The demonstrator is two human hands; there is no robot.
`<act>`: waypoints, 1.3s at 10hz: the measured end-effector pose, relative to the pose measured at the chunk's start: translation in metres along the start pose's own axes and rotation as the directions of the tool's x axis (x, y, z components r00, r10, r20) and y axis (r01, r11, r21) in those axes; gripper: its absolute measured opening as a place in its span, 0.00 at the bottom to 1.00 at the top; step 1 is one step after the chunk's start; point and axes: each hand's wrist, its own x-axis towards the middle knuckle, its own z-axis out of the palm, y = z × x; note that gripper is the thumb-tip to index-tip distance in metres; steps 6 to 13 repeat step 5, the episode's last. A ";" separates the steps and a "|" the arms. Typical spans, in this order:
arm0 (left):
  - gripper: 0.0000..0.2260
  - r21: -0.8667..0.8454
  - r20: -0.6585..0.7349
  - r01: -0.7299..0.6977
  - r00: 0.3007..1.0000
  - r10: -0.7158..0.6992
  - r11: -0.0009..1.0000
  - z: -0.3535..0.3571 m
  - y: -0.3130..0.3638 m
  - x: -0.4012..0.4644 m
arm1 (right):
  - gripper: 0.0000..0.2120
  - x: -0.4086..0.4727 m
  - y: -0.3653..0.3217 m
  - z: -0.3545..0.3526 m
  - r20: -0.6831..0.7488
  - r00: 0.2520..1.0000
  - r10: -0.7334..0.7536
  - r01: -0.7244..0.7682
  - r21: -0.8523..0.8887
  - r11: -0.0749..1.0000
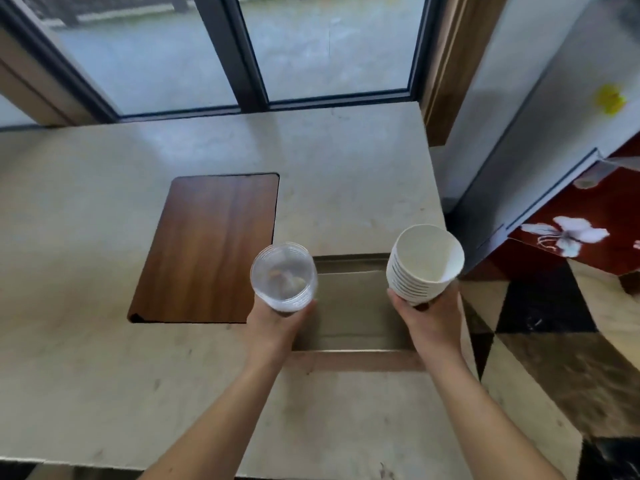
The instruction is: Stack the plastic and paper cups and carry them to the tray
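Note:
My left hand (277,323) grips a stack of clear plastic cups (284,277) from below, mouth tilted toward me. A stack of several white paper cups (424,265) is held from underneath by my right hand (433,322). Both stacks hover above a shallow metal tray (353,306) that lies on the pale stone counter (104,375) near its right edge. The tray's front rim shows between my forearms; its left and right sides are partly hidden by my hands.
A brown wooden board (211,247) lies flat on the counter left of the tray. A dark-framed window (249,53) runs along the far side. Beyond the counter's right edge stands a white cabinet (519,116) and patterned floor (554,358).

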 end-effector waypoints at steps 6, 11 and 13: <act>0.23 0.044 0.013 -0.156 0.988 0.156 0.987 -0.007 -0.006 -0.027 | 0.34 -0.025 0.002 -0.024 0.082 0.996 0.023 -0.015 -0.095 0.995; 0.23 0.044 0.013 -0.156 0.988 0.156 0.987 -0.007 -0.006 -0.027 | 0.34 -0.025 0.002 -0.024 0.082 0.996 0.023 -0.015 -0.095 0.995; 0.23 0.044 0.013 -0.156 0.988 0.156 0.987 -0.007 -0.006 -0.027 | 0.34 -0.025 0.002 -0.024 0.082 0.996 0.023 -0.015 -0.095 0.995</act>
